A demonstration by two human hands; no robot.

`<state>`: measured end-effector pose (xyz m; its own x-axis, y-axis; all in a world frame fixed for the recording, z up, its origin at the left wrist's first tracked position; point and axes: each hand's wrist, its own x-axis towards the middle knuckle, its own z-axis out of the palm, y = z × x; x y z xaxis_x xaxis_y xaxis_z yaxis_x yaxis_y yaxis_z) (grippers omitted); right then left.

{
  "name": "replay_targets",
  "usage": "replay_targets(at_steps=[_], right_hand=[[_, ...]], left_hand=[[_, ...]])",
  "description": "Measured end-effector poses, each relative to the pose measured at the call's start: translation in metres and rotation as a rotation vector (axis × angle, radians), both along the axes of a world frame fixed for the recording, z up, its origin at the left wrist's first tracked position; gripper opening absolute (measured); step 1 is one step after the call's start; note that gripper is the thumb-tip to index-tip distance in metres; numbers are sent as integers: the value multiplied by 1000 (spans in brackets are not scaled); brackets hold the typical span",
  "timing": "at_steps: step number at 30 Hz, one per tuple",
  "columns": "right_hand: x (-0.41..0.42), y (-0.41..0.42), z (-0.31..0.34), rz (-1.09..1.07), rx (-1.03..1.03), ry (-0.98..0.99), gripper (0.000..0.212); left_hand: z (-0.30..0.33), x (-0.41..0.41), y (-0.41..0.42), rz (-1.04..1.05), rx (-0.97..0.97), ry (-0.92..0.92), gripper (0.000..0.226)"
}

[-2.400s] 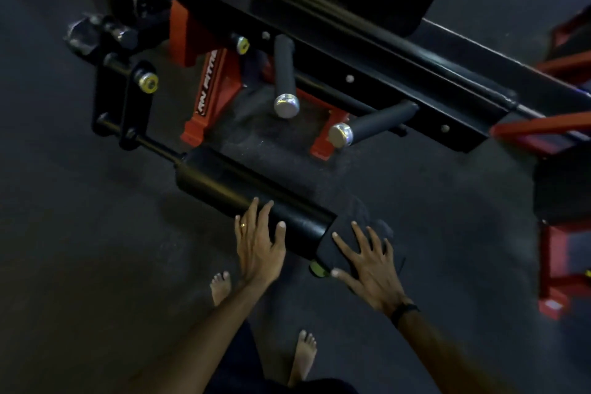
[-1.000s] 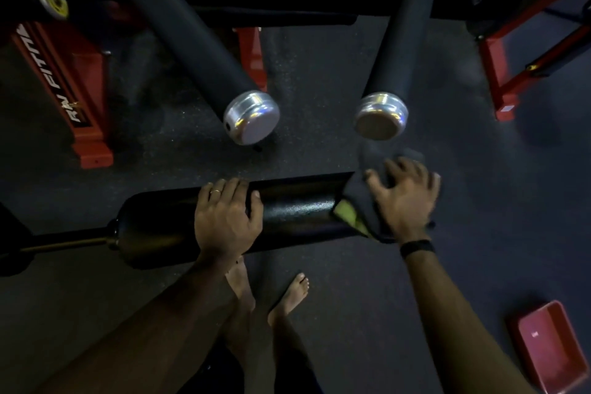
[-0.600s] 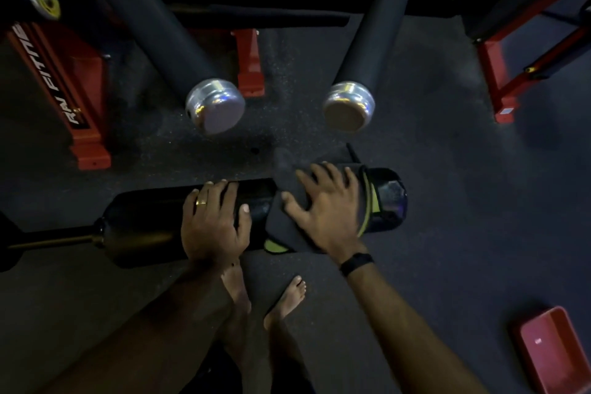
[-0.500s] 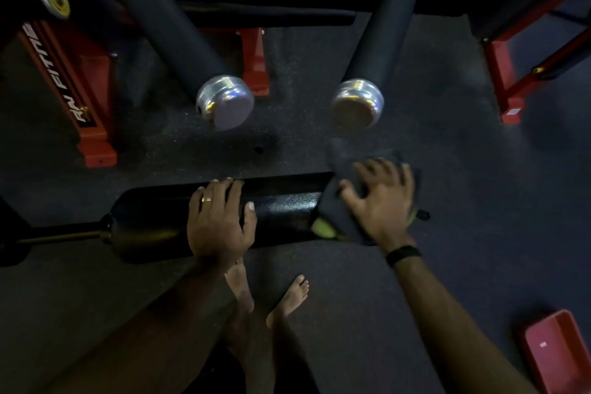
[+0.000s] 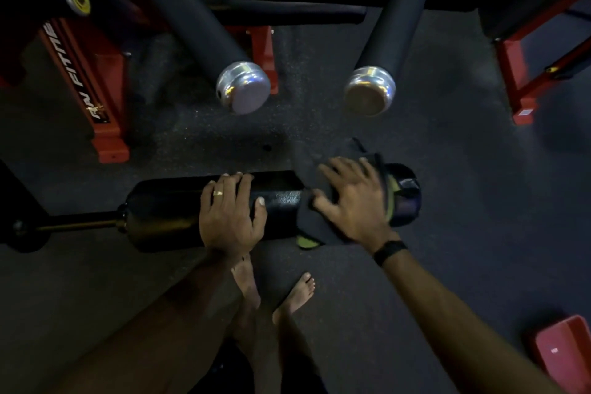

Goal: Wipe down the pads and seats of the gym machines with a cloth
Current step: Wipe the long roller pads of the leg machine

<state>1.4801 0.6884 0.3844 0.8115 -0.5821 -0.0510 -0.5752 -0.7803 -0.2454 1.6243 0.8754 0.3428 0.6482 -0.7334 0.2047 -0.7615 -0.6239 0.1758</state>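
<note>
The left hand (image 5: 231, 216) lies palm-down over the top of the black roller pad (image 5: 179, 211), fingers together and curled lightly over its far side, thumb spread toward the right; it rests on the pad rather than gripping it. The right hand (image 5: 353, 201) is spread wide and flat, fingers fanned, pressing the dark cloth (image 5: 315, 224) against the right part of the same pad.

The cloth is nearly the same shade as the pad, so its edges are hard to trace; a yellow-green strip shows at its near edge and beside the right hand. Most of the cloth is covered by that hand. The pad's right end cap (image 5: 406, 198) sticks out beyond the cloth. The scene is dim, and the machine frame at the far side is cut off.

The pad runs left to right under both hands, the cloth just right of the left hand, apart from it.
</note>
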Motion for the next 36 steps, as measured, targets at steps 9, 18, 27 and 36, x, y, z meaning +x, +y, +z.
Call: replay_targets(at_steps=[9,18,27,36], right_hand=[[15,-58,5,-518,63,323,55],[-12,0,3,49,95,-44,59],[-4,-79,6,-596,135,319,62],[83,32,6,-71,90,180,55]], left_hand=[[-4,-2,1,14,2,5,47],[24,9,-7,7,58,166,44],[21,39,-17,97,236,225,43],[19,40,-15,80,97,216,34]])
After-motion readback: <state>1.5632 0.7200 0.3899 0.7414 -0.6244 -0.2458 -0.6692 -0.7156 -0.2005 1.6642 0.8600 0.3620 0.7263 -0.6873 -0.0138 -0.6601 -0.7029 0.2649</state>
